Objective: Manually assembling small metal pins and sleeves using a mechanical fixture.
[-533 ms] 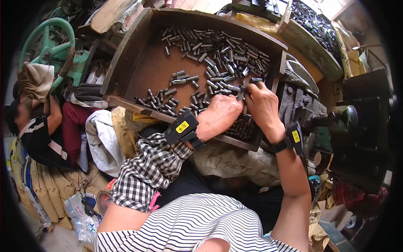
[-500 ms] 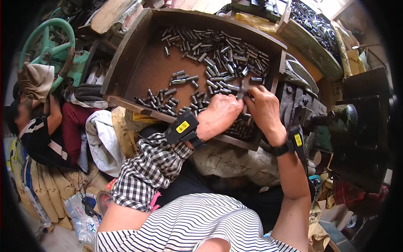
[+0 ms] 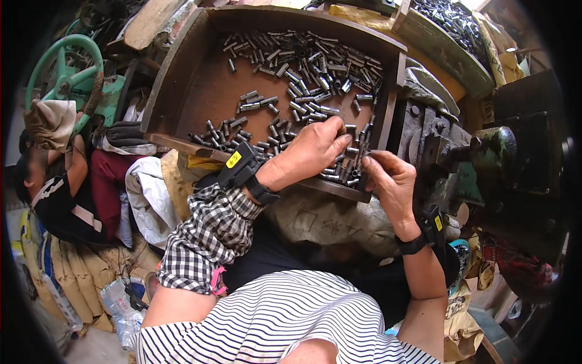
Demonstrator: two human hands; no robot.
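A wooden drawer-like tray (image 3: 171, 85) holds many short dark metal tubes (image 3: 306, 79), loose and in heaps. Over its near right part is my left hand (image 3: 309, 150), fingers curled and thumb drawn in against them; what it grips, if anything, is hidden. My right hand (image 3: 393, 182) is at the tray's near right corner, with thumb and forefinger pinched together. A small thing may be between those fingertips, too small to name. More metal tubes (image 3: 347, 170) lie between the two hands.
Dark heavy machinery (image 3: 515, 158) stands close on the right. A second wooden box (image 3: 451, 57) of metal parts is at the far right. To the left are a green handwheel (image 3: 65, 79), a white cloth (image 3: 147, 194) and another person (image 3: 63, 188). A grey sack (image 3: 327, 224) hangs below the tray.
My hands, close together over the tray's right part before, have come apart. The right hand moved nearer and slightly right; the left stays over the tubes. The view has shifted slightly.
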